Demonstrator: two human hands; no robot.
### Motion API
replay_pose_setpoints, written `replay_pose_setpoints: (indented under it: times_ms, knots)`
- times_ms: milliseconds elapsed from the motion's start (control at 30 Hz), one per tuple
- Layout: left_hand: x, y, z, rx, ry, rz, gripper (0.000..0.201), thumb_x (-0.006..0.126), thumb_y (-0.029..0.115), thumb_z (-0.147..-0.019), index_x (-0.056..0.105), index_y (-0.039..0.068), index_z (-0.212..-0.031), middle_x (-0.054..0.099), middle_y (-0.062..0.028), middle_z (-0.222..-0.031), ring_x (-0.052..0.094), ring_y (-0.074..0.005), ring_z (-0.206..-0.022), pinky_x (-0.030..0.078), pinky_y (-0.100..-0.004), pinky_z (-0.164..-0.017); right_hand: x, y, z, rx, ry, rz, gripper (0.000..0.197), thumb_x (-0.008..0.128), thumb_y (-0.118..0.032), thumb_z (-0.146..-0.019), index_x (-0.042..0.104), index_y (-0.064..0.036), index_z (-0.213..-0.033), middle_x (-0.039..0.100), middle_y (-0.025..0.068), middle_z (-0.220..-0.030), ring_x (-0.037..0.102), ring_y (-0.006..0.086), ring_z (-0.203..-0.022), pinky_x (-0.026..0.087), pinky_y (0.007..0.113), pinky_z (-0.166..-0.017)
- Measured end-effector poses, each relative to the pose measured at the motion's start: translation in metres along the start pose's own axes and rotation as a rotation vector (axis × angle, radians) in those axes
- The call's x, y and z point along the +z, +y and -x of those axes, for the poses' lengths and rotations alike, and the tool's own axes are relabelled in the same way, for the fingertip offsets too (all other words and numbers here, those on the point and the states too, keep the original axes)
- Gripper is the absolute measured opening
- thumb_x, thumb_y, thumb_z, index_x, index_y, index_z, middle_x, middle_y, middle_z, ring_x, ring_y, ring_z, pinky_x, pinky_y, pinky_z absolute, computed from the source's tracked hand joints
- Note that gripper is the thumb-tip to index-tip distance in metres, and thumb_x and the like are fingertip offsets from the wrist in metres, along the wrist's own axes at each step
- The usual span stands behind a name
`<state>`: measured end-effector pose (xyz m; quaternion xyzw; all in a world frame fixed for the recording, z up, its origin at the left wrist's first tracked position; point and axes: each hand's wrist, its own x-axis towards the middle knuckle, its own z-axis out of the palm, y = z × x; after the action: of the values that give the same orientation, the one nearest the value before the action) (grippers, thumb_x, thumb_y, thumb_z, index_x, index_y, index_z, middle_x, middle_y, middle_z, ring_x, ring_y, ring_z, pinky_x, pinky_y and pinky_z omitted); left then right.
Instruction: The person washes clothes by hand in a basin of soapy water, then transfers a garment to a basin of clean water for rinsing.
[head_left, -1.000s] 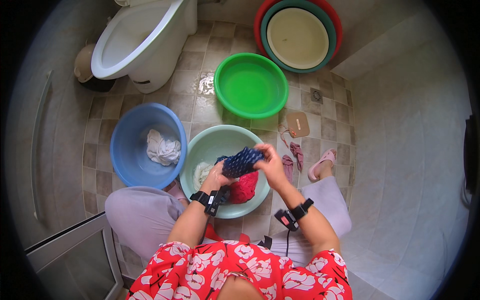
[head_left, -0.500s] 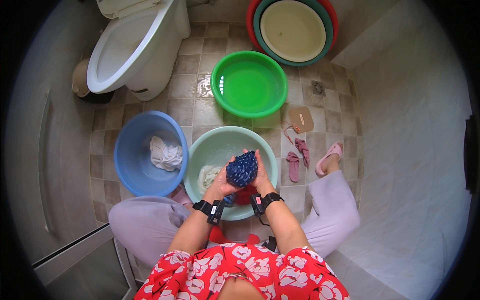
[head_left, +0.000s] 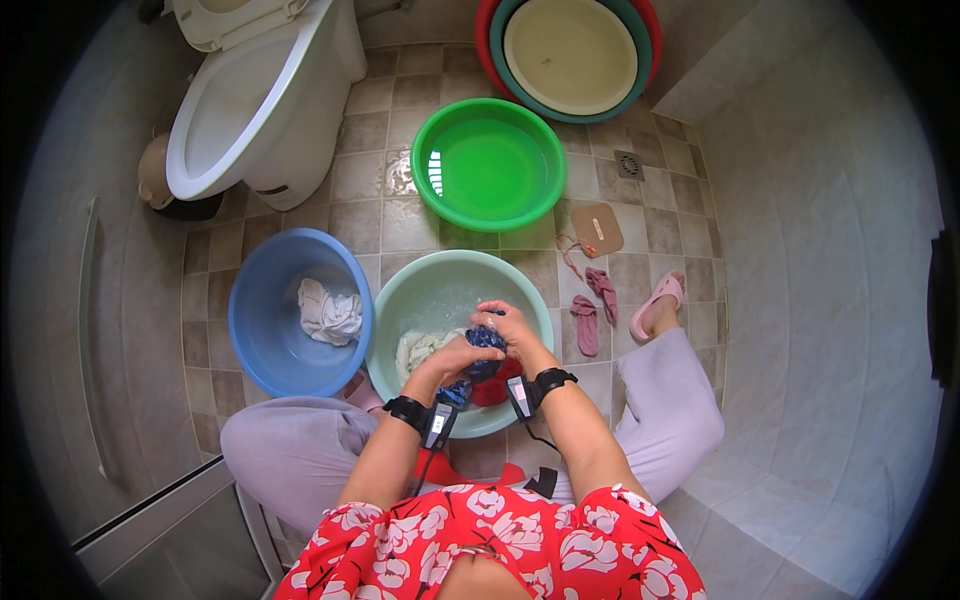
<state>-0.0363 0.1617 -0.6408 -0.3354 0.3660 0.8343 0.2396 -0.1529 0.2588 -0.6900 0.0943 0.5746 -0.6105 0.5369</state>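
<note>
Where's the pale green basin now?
In the head view, near centre: the pale green basin sits under the left hand and right hand, right of the blue basin.

A white toilet (head_left: 288,120) stands well left of a floor drain (head_left: 628,165).

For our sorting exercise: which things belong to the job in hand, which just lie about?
In use: dark-blue patterned cloth, in left hand and right hand; round pale-green plastic basin; red cloth.

Seemingly lying about: pink socks; flat tan square.
</note>
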Motion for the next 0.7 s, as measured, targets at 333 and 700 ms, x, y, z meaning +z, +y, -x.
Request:
replay_pose_setpoints:
  times_ms: [333,700]
  knots:
    - [-0.009,-0.022,-0.018,0.185,0.264,-0.443,0.040,0.075,0.024,-0.068,0.064,0.001,-0.099,0.067,-0.0075,-0.086,0.064,-0.0178,-0.073,0.050,-0.0291,-0.065,0.012,0.010,-0.006,-0.300,0.269,0.892,0.031,0.076,-0.025,-0.068,0.066,-0.0081,-0.092,0.067,0.0084,-0.082,0.063,0.0195,-0.076,0.050,0.031,-0.070]
    - [0.001,-0.006,0.004,-0.055,-0.225,0.504,0.041,0.067,0.017,-0.080,0.056,-0.004,-0.113,0.066,-0.0173,-0.098,0.068,-0.0282,-0.085,0.056,-0.0361,-0.078,-0.005,-0.037,0.039,0.017,-0.529,-0.335,0.061,0.073,-0.036,-0.080,0.046,-0.0096,-0.127,0.052,0.0192,-0.124,0.054,0.0346,-0.116,0.049,0.046,-0.095]
